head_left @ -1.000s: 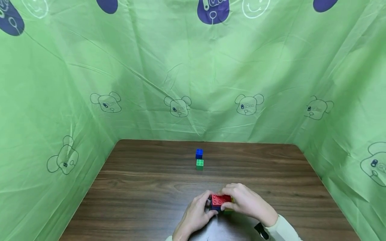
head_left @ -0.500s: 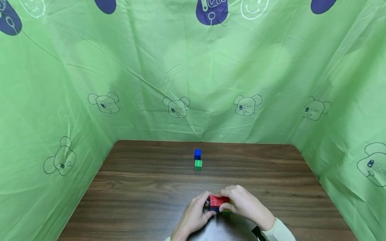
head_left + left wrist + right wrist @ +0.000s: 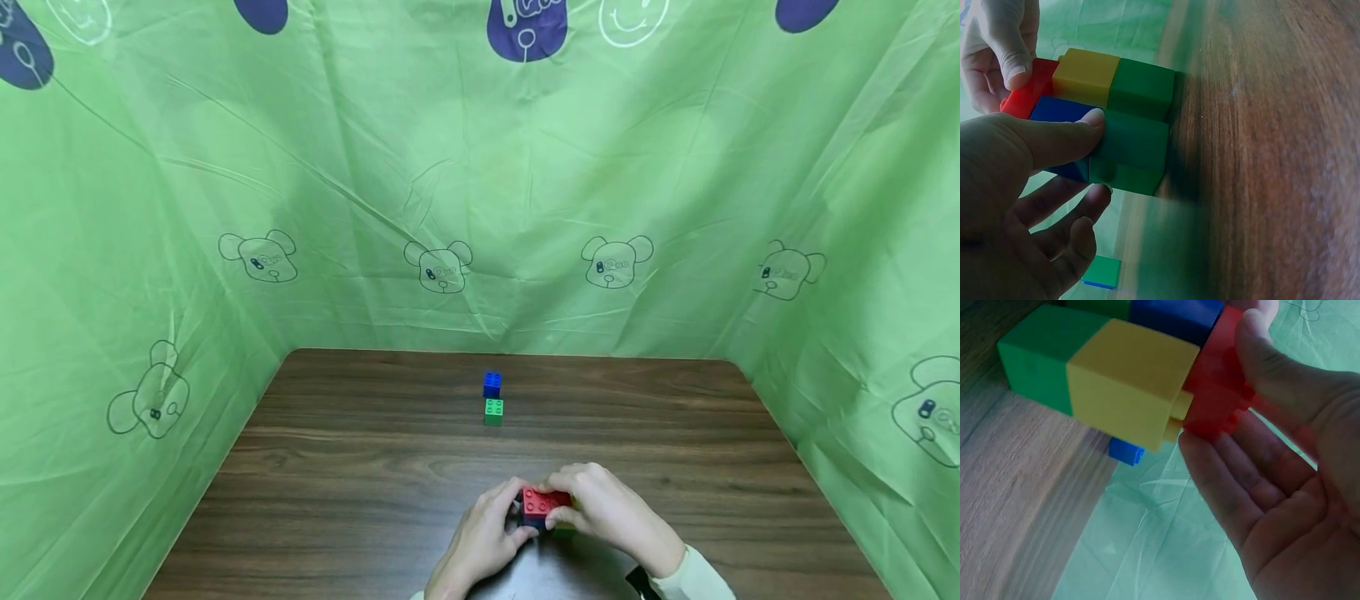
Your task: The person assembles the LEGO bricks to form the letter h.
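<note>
i see both hands at the near edge of the worktop (image 3: 360, 467), closed round a block stack (image 3: 1129, 119). my left hand (image 3: 483, 533) pinches its blue and green side, thumb pressed flat; my right hand (image 3: 611, 512) grips the red brick (image 3: 545, 500) on top. the stack rests on the worktop. farther back, a blue block (image 3: 492, 384) sits just behind a green block (image 3: 493, 411).

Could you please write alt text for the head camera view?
Two hands, left hand and right hand, grip a red-topped brick stack on a brown wooden table. Farther back stand a green brick and a blue brick, before a green curtain.
</note>
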Available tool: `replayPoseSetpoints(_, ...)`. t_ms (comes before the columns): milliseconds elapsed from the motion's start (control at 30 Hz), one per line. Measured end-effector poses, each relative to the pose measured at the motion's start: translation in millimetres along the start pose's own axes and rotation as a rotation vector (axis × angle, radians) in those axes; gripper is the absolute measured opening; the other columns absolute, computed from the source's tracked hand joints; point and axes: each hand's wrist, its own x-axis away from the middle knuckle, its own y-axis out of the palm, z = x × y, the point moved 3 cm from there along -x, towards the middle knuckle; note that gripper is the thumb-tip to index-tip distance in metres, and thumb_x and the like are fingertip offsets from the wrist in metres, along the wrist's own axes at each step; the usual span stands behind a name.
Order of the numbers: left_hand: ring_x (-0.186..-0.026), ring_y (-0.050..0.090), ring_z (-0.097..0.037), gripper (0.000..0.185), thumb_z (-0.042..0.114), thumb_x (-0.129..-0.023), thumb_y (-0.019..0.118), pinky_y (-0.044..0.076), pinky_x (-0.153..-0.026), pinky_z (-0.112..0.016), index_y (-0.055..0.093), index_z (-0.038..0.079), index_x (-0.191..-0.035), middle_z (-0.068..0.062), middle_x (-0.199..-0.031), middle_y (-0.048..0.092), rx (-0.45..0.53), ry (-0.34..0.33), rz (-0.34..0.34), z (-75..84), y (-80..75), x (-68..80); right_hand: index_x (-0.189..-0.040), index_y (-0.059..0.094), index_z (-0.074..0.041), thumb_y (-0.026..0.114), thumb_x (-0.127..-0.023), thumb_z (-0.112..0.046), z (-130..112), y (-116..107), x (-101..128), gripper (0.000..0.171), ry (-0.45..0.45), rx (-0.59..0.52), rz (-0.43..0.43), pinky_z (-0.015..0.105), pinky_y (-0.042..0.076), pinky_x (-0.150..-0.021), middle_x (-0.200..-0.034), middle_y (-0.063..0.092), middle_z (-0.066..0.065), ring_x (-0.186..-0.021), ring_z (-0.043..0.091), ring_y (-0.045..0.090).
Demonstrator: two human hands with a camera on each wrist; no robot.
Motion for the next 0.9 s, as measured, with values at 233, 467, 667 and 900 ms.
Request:
replayPoseSetpoints(233,-0.084,0.058,-0.007,0.045,0.031,-0.073,0.079,0.045,-0.067,-0.020,0.055,0.034,-0.110,0.019,-0.098,0.059,-0.016,0.021,0.020,0.5,0.0,-0.2,-0.093,0.070,-0.016,0.078,-0.072,-0.030,-1.1,0.8,-0.2,0.027,-0.003,0.016,0.030,0.021,0.050,-0.064,-0.085,0.068,-0.007,-0.075,0.003,0.061)
replayPoseSetpoints(467,-0.086,0.060,-0.009,0.047,0.029,-0.072,0.080,0.046,-0.068,-0.022,0.055,0.035,-0.111,0.018,-0.100,0.060,-0.035,0.021,0.026,3.4,-0.5,0.5,-0.088,0.067,-0.018,0.078,-0.070,-0.031,-3.6,2.2,2.3,0.026,0.022,0.043,0.059,0.023,0.050,-0.061,-0.081,0.066,-0.009,-0.073,0.005,0.060)
replayPoseSetpoints(667,-0.086,0.060,-0.010,0.046,0.029,-0.073,0.079,0.047,-0.069,-0.022,0.054,0.034,-0.112,0.017,-0.102,0.060,-0.026,0.024,0.020,4.9,-1.0,-1.6,-0.087,0.066,-0.016,0.078,-0.068,-0.030,-3.2,2.0,4.3,0.027,0.005,0.055,0.118,0.023,0.051,-0.061,-0.080,0.065,-0.008,-0.073,0.007,0.060)
replayPoseSetpoints(900,-0.089,0.061,-0.010,0.047,0.028,-0.073,0.079,0.048,-0.071,-0.022,0.055,0.033,-0.112,0.017,-0.104,0.060,-0.019,0.024,0.011,2.7,0.6,0.8,-0.093,0.067,-0.015,0.078,-0.071,-0.029,0.5,6.3,6.9,0.028,-0.014,0.013,0.122,0.022,0.051,-0.063,-0.084,0.067,-0.007,-0.075,0.005,0.061)
